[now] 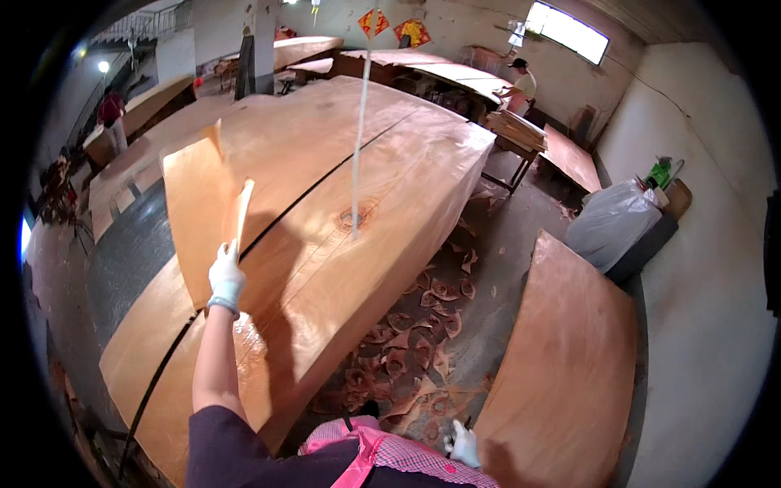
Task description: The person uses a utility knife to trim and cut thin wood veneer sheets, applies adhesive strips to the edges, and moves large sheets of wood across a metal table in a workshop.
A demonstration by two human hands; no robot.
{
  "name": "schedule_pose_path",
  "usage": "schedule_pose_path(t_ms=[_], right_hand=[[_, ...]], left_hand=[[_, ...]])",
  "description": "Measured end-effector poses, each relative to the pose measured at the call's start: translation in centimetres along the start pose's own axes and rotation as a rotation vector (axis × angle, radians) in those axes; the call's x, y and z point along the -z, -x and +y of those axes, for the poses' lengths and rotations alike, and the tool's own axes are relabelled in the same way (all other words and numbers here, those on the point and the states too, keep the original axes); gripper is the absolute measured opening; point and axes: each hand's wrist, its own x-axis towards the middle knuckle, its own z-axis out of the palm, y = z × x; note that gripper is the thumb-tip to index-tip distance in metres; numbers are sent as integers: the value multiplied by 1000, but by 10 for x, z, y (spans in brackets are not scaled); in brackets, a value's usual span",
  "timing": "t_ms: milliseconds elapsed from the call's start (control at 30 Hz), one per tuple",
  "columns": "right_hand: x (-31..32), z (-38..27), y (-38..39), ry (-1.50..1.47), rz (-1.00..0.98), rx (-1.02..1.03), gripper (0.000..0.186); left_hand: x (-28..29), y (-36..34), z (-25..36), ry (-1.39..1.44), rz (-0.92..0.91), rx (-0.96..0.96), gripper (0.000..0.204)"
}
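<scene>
In the head view, the gloved left hand (225,276) is closed on a thin veneer strip (242,213) above the big veneer sheets (342,187). The right hand (464,446), at five o'clock, hangs empty, its fingers loosely curled. Veneer scraps (415,342) lie on the concrete floor (512,244).

scraps (415,325): curled veneer offcuts strewn on floor | leaning sheet (561,366): veneer propped by right wall | plastic-covered bundle (610,224): against wall | hanging cord (358,138): vertical, centre | far worker (521,81): at back bench | window (569,31): bright, top right
</scene>
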Motion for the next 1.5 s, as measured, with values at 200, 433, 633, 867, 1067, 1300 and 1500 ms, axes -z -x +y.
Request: schedule_pose_path(t_ms=[200, 433, 633, 867, 1067, 1300, 1500], right_hand=[[-53, -126, -86, 119, -60, 41, 29], [-101, -240, -222, 377, -318, 0, 48], [-187, -375, -381, 623, -483, 109, 51], [-283, -480, -504, 896, -493, 236, 57], [-335, -468, -529, 929, -465, 252, 61], [-354, -472, -539, 906, -510, 185, 61], [-356, -485, -554, 875, -568, 127, 48]], left_hand=[[-67, -32, 90, -186, -197, -32, 60], [-122, 28, 171, 439, 95, -91, 44], [-161, 151, 253, 1230, -712, 779, 53], [-223, 160, 302, 1859, -337, 1384, 82], [-250, 148, 314, 1936, -14, 1481, 67], [-244, 138, 324, 1607, 84, 1512, 51], [-243, 137, 331, 1563, 138, 1506, 48]])
